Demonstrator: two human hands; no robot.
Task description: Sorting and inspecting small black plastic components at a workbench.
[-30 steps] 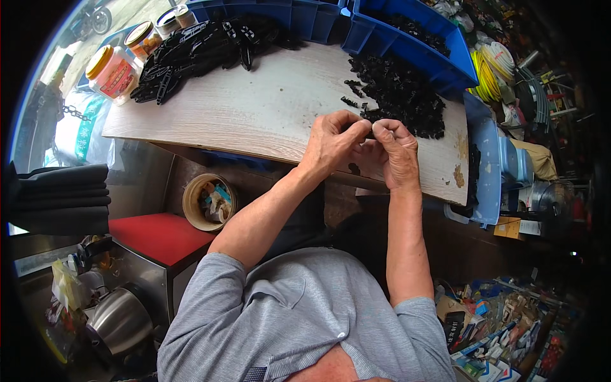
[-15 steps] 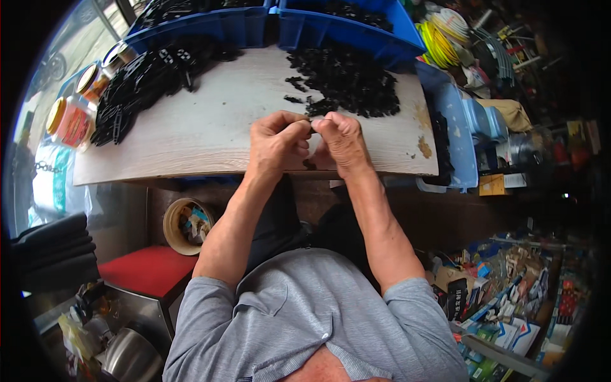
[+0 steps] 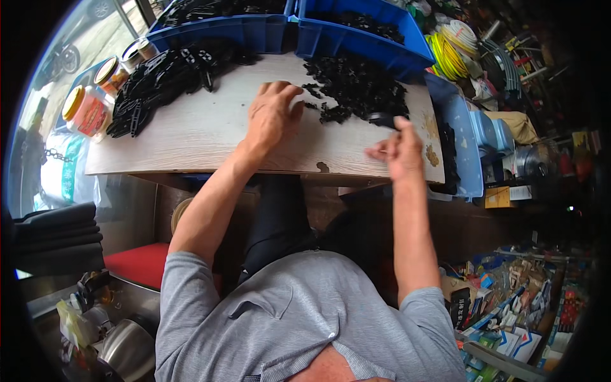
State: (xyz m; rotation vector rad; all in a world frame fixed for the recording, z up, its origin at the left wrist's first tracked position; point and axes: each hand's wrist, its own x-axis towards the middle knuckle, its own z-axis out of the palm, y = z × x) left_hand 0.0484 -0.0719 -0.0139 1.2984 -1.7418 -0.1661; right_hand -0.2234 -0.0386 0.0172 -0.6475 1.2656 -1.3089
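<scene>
My left hand [image 3: 272, 116] is arched over the white tabletop [image 3: 210, 137], its fingers apart and holding nothing that I can see. Its fingertips are just left of a few small black plastic pieces [image 3: 312, 90] at the edge of a loose heap [image 3: 359, 86]. Farther right, my right hand [image 3: 405, 151] is slightly smeared by motion, with the index finger stretched forward and the thumb side apart from it. A dark, blurred black piece [image 3: 382, 119] shows beside that fingertip, at the heap's near edge; whether it touches the finger is unclear.
Two blue bins [image 3: 223, 35] of black parts line the table's far edge. A pile of black strips [image 3: 156, 86] lies at the left, beside lidded jars [image 3: 86, 111]. A light blue crate [image 3: 468, 146] stands off the right edge. Crowded shelves [image 3: 509, 299] are at lower right.
My hands were together at the table's front middle, pinching a small dark piece. They have parted: the left moved forward to the heap's left side, the right swung to the right.
</scene>
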